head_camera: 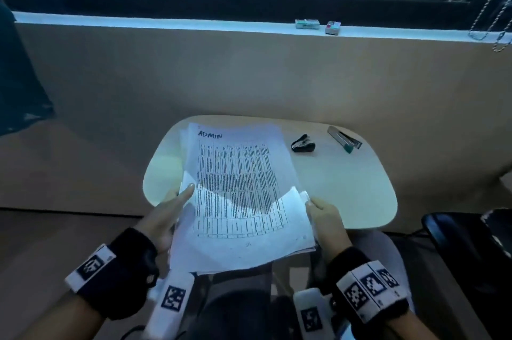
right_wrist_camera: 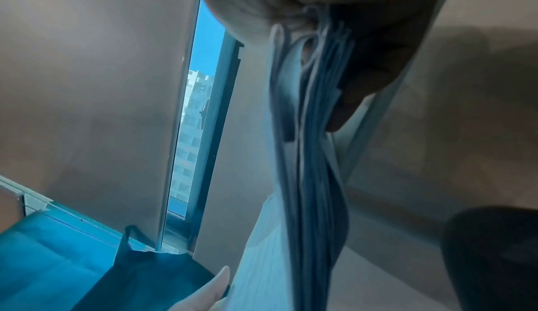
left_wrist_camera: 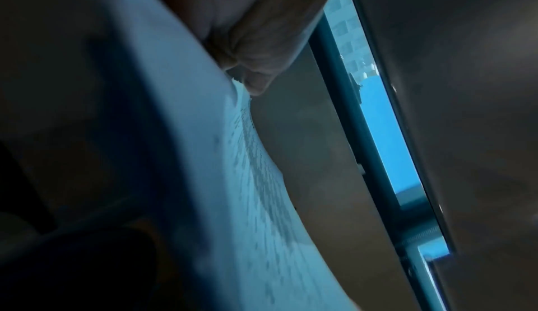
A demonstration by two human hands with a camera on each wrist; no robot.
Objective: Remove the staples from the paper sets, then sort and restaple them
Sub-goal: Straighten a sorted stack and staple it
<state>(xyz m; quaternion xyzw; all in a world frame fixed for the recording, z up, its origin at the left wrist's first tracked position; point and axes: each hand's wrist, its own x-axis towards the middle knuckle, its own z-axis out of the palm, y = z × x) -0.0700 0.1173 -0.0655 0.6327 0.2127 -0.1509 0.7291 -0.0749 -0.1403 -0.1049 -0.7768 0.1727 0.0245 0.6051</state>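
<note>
A stack of printed paper sets [head_camera: 238,195], its top sheet marked "ADMIN", is held over the near edge of a small rounded table [head_camera: 346,187]. My left hand [head_camera: 169,212] holds the stack's left edge, thumb on top. My right hand [head_camera: 324,218] grips the right edge, where several sheets fan out; in the right wrist view the paper stack [right_wrist_camera: 308,155] is pinched between thumb and fingers. The left wrist view shows the stack's [left_wrist_camera: 221,155] edge under my thumb. A black staple remover [head_camera: 303,143] and a grey stapler [head_camera: 345,139] lie on the table's far right.
Two small boxes [head_camera: 307,24] [head_camera: 333,27] sit on the window ledge beyond the table. A beaded blind chain [head_camera: 496,7] hangs at the far right. A dark chair [head_camera: 465,240] stands to the right of the table, and a teal bag [right_wrist_camera: 87,270] shows in the right wrist view.
</note>
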